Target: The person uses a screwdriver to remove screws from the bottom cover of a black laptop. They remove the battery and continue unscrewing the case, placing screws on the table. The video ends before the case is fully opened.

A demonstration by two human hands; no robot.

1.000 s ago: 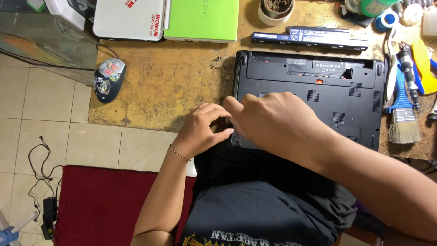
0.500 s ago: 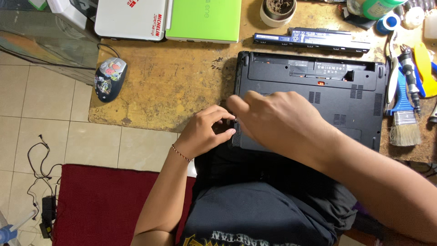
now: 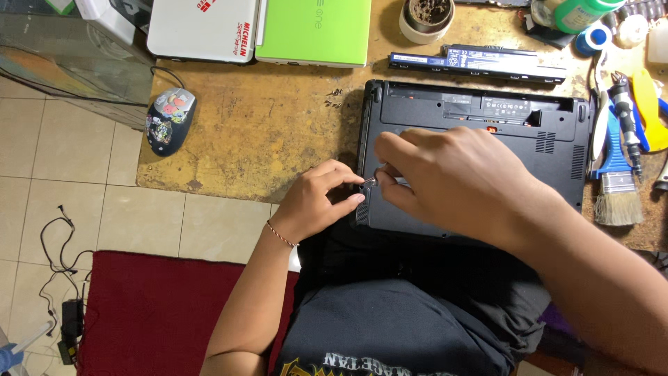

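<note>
A black laptop (image 3: 529,132) lies upside down on the worn yellow-brown table (image 3: 264,132), with its battery bay empty. My left hand (image 3: 316,205) rests at the laptop's left edge, thumb and forefinger pinched. My right hand (image 3: 459,181) lies over the laptop's base, its fingers curled toward the same spot. A small silver piece (image 3: 369,181) shows between the fingertips of both hands. What lies under my right palm is hidden.
A long black battery (image 3: 476,63) lies behind the laptop. A white laptop (image 3: 202,28) and a green one (image 3: 313,31) sit at the back. A decorated mouse (image 3: 170,120) is at the table's left edge. Brush (image 3: 616,188) and tools are on the right. Cables (image 3: 59,278) lie on the floor.
The fingertips of both hands have drawn closer together at the laptop's left edge, and the small silver piece now shows between them. The laptop has not moved.
</note>
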